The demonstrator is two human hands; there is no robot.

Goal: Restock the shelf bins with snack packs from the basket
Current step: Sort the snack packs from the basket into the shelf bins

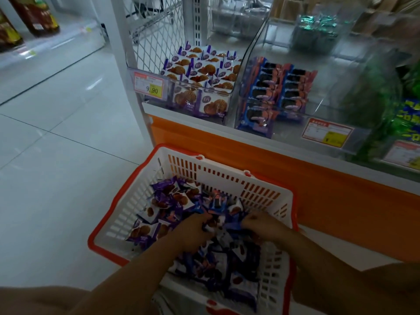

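In the basket (227, 176), left hand (195, 231) and right hand (264, 227) grip packs (169, 201).

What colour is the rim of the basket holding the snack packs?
Orange. The basket rim shows best in the head view, the only view here.

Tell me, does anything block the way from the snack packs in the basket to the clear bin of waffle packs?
Nothing visible does. The left hand and right hand grip the purple-wrapped snack packs in the white slotted plastic basket. The clear plastic shelf bin is open on top; packs just go over its front wall.
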